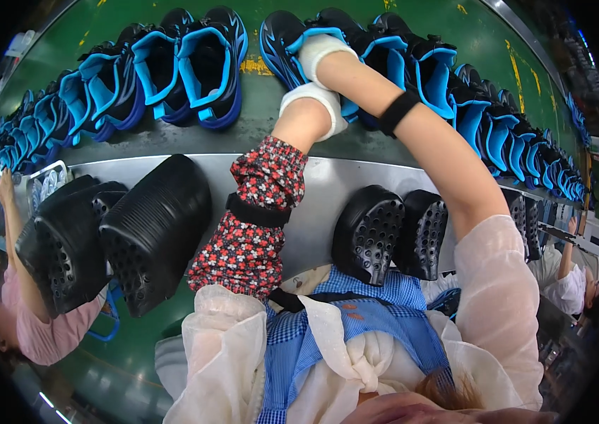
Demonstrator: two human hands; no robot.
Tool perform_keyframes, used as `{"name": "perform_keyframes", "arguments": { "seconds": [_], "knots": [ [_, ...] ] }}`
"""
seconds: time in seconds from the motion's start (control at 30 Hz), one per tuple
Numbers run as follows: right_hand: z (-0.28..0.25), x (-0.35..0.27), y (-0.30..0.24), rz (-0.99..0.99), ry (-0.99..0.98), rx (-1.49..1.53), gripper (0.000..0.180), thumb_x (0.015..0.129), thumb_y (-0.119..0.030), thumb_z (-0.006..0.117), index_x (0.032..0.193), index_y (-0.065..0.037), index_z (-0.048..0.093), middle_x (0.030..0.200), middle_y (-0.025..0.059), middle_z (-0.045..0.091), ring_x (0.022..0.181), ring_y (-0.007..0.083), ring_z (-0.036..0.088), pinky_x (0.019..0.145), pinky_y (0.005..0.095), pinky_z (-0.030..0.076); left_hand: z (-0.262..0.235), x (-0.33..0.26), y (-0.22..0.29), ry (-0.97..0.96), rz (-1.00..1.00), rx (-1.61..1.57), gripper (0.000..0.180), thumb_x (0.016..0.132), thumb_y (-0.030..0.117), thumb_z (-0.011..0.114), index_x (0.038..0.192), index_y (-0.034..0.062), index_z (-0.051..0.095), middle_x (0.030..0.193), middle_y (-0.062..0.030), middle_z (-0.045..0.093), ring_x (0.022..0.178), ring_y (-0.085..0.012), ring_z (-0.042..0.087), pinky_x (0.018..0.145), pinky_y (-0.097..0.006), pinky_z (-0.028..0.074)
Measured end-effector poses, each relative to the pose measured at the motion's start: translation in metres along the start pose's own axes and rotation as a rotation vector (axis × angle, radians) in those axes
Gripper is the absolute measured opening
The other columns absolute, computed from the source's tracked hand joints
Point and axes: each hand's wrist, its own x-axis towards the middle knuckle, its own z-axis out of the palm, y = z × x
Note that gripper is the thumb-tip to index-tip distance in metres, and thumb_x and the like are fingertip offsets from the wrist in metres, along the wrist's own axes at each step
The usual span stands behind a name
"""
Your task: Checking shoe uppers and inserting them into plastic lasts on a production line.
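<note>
My right hand [323, 55], in a white glove, is at the light-blue-lined opening of a black and blue sneaker [280, 48]. Its fingers are hidden from me. Just below it is my left hand [319, 106], also white-gloved, by the heel side of the same shoe. The left fingers are out of sight behind the glove and the right wrist, so I cannot tell what they hold. A floral sleeve [261, 191] covers my left forearm, and a black band [400, 113] goes around my right one.
Long rows of matching sneakers [211, 67] run left and right along the green surface [271, 18]. Nearer to me, a metal ledge [313, 177] bears stacks of black pieces with perforated ends [151, 233], more of them [370, 237] on the right. Other people [52, 325] sit on both sides.
</note>
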Motion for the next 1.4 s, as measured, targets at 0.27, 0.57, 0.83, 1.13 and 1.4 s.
{"name": "perform_keyframes", "arguments": {
  "seconds": [0.27,0.57,0.83,1.13,1.4],
  "knots": [
    [-0.009,-0.018,0.006,-0.004,-0.023,0.237,0.036,0.087,-0.032,0.049,0.104,-0.008,0.069,0.108,0.0194,0.065,0.097,0.035,0.064,0.084,0.0407,0.051,-0.006,0.007,0.005,-0.209,-0.125,-0.012,0.06,0.082,0.045,0.057,0.122,0.0002,0.056,0.093,-0.014,0.071,0.076,-0.024,0.07,0.076,-0.036,0.053],
    [-0.017,-0.277,0.067,-0.111,0.35,0.365,0.038,0.084,-0.029,0.061,0.115,-0.007,0.06,0.1,0.014,0.065,0.091,0.0284,0.063,0.081,0.0355,0.049,-0.008,-0.017,-0.026,0.256,-0.159,-0.019,0.045,0.079,0.046,0.065,0.114,0.0184,0.066,0.112,-0.009,0.065,0.102,-0.0315,0.062,0.085,-0.041,0.05],
    [0.061,-0.391,0.078,0.084,0.377,0.383,0.056,0.065,-0.029,0.077,0.113,-0.005,0.059,0.111,0.0144,0.06,0.102,0.0339,0.057,0.09,0.0373,0.047,0.024,-0.049,-0.006,1.041,-0.172,0.19,0.055,0.077,0.027,0.069,0.13,0.0181,0.054,0.132,-0.0094,0.053,0.12,-0.0325,0.048,0.1,-0.041,0.043],
    [0.088,-0.379,0.093,0.068,0.46,0.473,0.057,0.061,-0.026,0.079,0.108,-0.002,0.056,0.102,0.0165,0.057,0.098,0.0333,0.057,0.087,0.0375,0.048,0.042,-0.054,0.027,1.066,0.098,-0.037,0.036,0.081,0.026,0.065,0.11,0.0053,0.067,0.114,-0.0153,0.063,0.107,-0.0286,0.058,0.095,-0.035,0.045],
    [0.031,-0.388,0.081,-0.201,0.583,0.77,0.067,0.058,-0.017,0.083,0.115,0.001,0.052,0.114,0.0167,0.053,0.104,0.03,0.056,0.09,0.0347,0.047,0.047,-0.094,0.087,-0.026,0.506,-1.342,0.067,0.09,0.049,0.057,0.138,0.0044,0.044,0.121,-0.0091,0.059,0.11,-0.0183,0.057,0.095,-0.034,0.045]
  ]
}}
